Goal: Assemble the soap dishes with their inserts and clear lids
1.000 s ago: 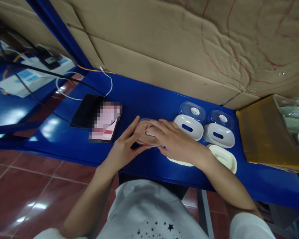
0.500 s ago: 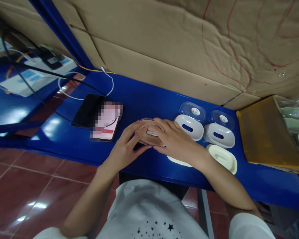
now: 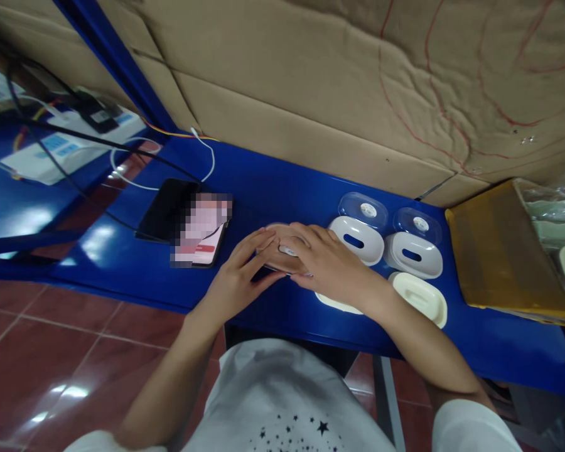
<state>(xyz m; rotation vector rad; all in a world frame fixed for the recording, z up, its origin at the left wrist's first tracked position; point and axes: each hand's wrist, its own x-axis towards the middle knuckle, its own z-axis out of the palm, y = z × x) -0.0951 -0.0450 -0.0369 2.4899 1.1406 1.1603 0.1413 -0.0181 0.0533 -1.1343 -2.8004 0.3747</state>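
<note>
My left hand (image 3: 241, 269) closes round the left side of a brownish-pink oval box (image 3: 274, 258) with a clear lid. From the other side my right hand (image 3: 332, 262) grips the same box, its fingers over the top beside a small white label. Right of the hands stand two white oval covers with a slot, a nearer one (image 3: 358, 241) and a farther one (image 3: 414, 255). Behind them lie two clear lids (image 3: 362, 209) (image 3: 417, 225) with round stickers. A cream oval tray (image 3: 419, 299) sits by my right forearm; another cream piece (image 3: 336, 304) is partly hidden under it.
Left of the hands, a lit phone (image 3: 204, 232) overlaps a black device (image 3: 164, 207). Cables run to a white power strip (image 3: 70, 150) at the far left. A taped cardboard box (image 3: 503, 251) with wrapped pieces borders the blue table (image 3: 273, 182) on the right; cardboard (image 3: 287, 81) stands behind.
Both hands keep their grip on the oval box with almost no movement. The view has shifted very slightly.
</note>
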